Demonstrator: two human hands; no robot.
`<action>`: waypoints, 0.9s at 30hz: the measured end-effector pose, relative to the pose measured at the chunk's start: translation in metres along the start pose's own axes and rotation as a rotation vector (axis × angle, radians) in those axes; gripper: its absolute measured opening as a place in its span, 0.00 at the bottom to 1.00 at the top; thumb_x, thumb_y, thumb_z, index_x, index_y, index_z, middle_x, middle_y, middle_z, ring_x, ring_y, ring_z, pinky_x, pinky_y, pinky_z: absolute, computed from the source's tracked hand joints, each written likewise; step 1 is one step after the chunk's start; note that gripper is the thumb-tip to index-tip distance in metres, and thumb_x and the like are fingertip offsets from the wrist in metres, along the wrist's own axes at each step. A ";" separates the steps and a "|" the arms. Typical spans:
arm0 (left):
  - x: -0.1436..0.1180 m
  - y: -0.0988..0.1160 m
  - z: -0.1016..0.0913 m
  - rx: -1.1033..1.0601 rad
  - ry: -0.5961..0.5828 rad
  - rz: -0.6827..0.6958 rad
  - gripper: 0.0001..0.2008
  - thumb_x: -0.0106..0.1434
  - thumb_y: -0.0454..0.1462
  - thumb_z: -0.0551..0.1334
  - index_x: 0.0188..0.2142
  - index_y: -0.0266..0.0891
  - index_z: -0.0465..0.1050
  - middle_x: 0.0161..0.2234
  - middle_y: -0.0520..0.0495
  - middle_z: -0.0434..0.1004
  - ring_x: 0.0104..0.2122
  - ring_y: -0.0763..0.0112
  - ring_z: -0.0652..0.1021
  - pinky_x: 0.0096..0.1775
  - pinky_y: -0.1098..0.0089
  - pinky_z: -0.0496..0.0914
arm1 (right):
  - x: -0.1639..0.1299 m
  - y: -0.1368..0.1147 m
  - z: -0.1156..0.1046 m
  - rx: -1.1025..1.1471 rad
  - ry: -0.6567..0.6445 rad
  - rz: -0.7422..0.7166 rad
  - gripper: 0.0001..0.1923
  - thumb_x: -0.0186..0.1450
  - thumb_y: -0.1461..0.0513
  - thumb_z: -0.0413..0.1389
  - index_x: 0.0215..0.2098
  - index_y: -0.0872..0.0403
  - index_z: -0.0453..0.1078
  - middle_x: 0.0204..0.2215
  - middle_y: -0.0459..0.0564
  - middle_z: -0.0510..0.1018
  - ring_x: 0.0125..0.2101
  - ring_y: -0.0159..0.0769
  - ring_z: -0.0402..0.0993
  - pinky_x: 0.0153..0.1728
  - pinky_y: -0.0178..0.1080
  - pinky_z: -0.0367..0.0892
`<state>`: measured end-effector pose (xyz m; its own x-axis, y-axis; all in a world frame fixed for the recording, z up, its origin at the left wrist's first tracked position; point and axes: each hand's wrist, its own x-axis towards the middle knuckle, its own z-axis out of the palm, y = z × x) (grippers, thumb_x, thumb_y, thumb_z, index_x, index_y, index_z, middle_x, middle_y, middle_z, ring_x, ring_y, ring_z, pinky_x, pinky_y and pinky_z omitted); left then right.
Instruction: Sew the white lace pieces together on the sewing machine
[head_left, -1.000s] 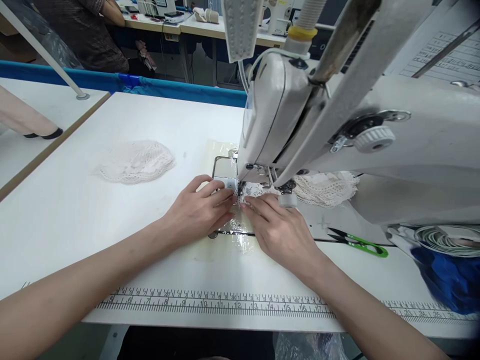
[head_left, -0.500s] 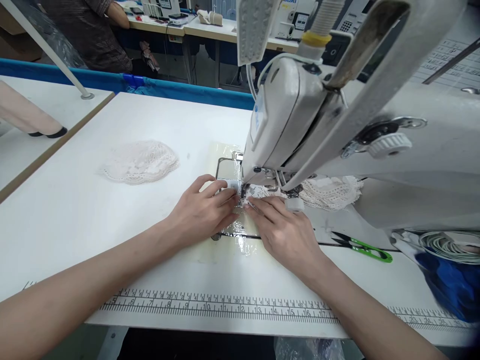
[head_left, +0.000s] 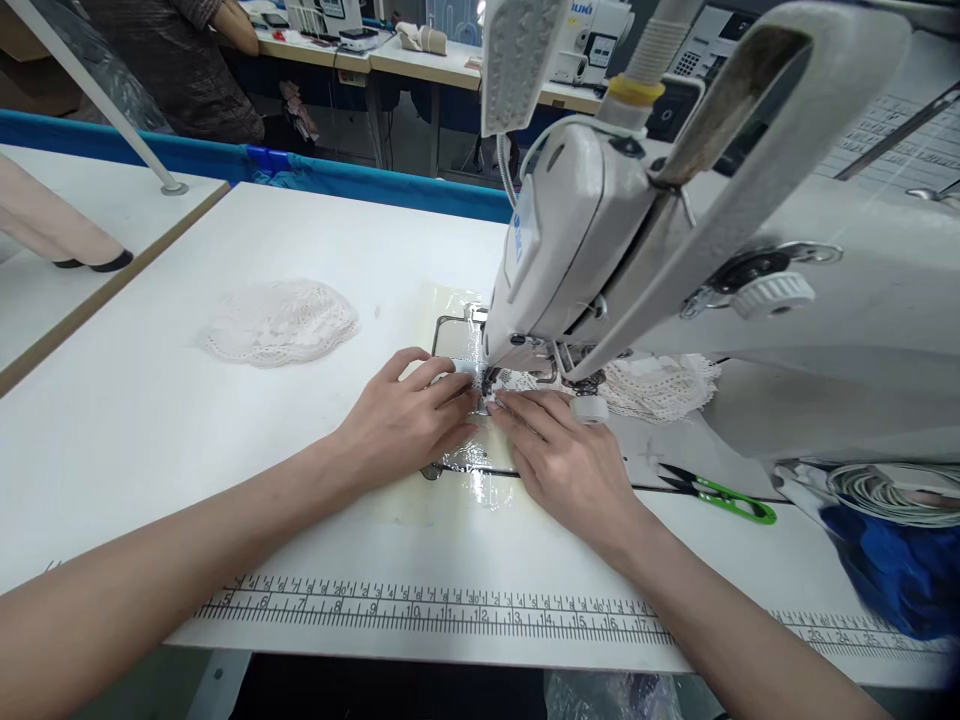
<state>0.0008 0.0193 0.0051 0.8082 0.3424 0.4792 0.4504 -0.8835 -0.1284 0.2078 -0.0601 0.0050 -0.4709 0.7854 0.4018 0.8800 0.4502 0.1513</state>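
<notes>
The left hand [head_left: 405, 425] lies flat on the counter [head_left: 150, 420], fingers [head_left: 442, 385] extended and released, pressing the lace strip [head_left: 504, 385] against the metal plate [head_left: 455, 340] just left of the needle area. The right hand [head_left: 574, 465] lies flat beside it, fingers likewise extended and grasping nothing, tips pressing the same lace at the presser foot [head_left: 491, 380]. The lace strip sits under the sewing machine [head_left: 675, 250] head near the middle of the counter and trails right into a loose lace bundle [head_left: 660, 385].

Hazards, as a judgement:
- Both sets of fingertips rest very near the needle. If the machine runs while they stay there, a fingertip may be struck.
- Uneven pressure between the two hands may skew the lace, giving a crooked seam or a pucker.
- The open weave may snag on the foot.
- The trailing bundle lies under the machine arm and may drag or catch as it feeds.
- The snips [head_left: 720, 490] lie near the right forearm and may be knocked toward the front edge.

Count, left to right:
- Lace pile [head_left: 281, 322], toward the left part of the counter: one.
- Hands: two.
- Sewing machine: one.
- Lace bundle: one.
- Snips: one.
- Printed ruler [head_left: 450, 610] along the front edge: one.
</notes>
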 end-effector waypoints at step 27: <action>0.000 -0.005 0.012 -0.014 -0.071 -0.095 0.18 0.73 0.44 0.50 0.51 0.40 0.73 0.50 0.44 0.76 0.51 0.62 0.73 0.51 0.58 0.63 | -0.006 0.015 0.004 0.004 0.058 0.010 0.19 0.70 0.66 0.50 0.58 0.53 0.67 0.52 0.53 0.75 0.43 0.45 0.76 0.36 0.45 0.68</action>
<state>0.0031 0.0279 -0.0047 0.7871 0.4466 0.4255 0.5215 -0.8501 -0.0724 0.2235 -0.0558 0.0012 -0.4572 0.7641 0.4551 0.8845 0.4441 0.1429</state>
